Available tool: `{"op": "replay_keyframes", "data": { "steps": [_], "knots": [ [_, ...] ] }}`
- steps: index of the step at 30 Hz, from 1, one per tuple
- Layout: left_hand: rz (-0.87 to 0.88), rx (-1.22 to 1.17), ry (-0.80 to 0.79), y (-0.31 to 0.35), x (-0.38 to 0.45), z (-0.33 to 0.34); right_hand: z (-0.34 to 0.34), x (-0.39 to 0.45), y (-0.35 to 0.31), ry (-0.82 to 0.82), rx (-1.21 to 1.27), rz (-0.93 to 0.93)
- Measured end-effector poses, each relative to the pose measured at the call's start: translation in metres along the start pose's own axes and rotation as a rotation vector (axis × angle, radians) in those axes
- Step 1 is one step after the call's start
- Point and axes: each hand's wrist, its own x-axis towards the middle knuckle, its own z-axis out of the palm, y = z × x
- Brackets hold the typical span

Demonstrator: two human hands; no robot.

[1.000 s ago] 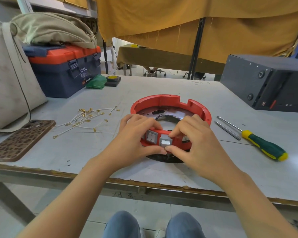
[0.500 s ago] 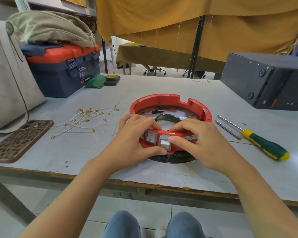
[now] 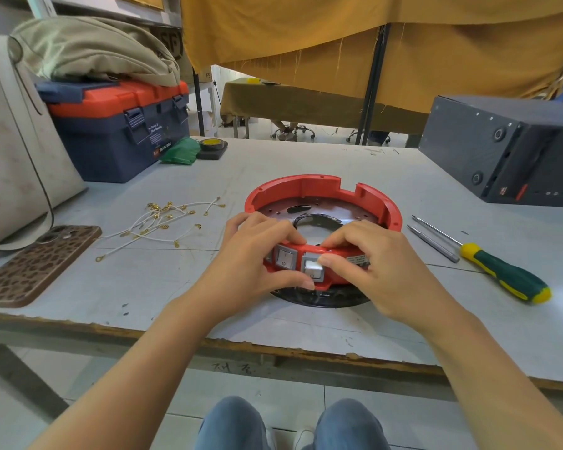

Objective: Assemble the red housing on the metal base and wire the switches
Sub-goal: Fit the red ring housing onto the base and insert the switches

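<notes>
A round red housing (image 3: 306, 186) sits over a metal base (image 3: 325, 302) near the table's front edge. Its near wall carries two rocker switches: a left switch (image 3: 285, 258) and a right switch (image 3: 312, 270). My left hand (image 3: 251, 264) grips the near wall, fingers curled over the rim and thumb under the switches. My right hand (image 3: 374, 267) also holds the wall, fingers hooked over the rim, with the thumb pressing on the right switch. A loose pile of white wires with gold terminals (image 3: 163, 222) lies to the left.
A green-and-yellow screwdriver (image 3: 501, 274) and a thin metal rod (image 3: 433, 243) lie at the right. A patterned phone (image 3: 36, 264) lies at the left, by a white bag (image 3: 17, 151). Behind stand a blue-and-orange toolbox (image 3: 121, 131), tape (image 3: 212, 145) and a dark box (image 3: 507, 151).
My right hand has slid right along the housing wall, uncovering the label, and its thumb has come onto the right switch. My left hand keeps its grip.
</notes>
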Motion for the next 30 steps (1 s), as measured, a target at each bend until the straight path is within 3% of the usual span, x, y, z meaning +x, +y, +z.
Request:
{"op": "replay_keyframes", "data": {
  "steps": [14,21,30],
  "knots": [
    [-0.074,-0.096,-0.097,-0.0048,0.0004,-0.0092,0.0025,-0.0001,0.0029,0.012,-0.003,-0.010],
    [-0.039,-0.080,-0.011,-0.0006,0.0006,-0.0060,0.0023,-0.0004,0.0054,-0.009,-0.001,-0.009],
    [-0.027,-0.041,-0.012,0.0014,-0.0008,-0.0028,0.0016,-0.0007,0.0074,-0.012,0.024,0.006]
  ]
}}
